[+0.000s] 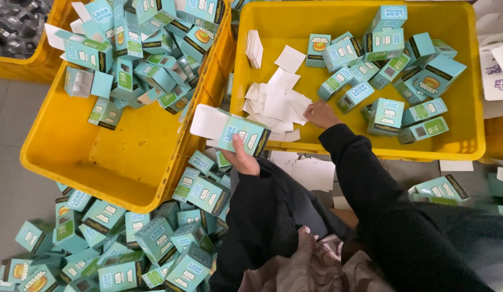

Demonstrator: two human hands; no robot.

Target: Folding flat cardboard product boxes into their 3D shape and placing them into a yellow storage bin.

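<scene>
Two bare hands extend from long black sleeves. The left hand (242, 157) has no glove, ring or watch showing; its sleeve ends at the wrist in loose, soft folds. The right hand (320, 115) is likewise bare, its sleeve fitting closer with a plain cuff at the wrist. Behind both forearms, nearer the body, lies crumpled brownish-grey fabric with a pinkish patch.

The right hand (320, 114) fingers are hidden among white paper slips (277, 105); the grey bin (16, 24) is cut off top left, its dark contents blurred
</scene>
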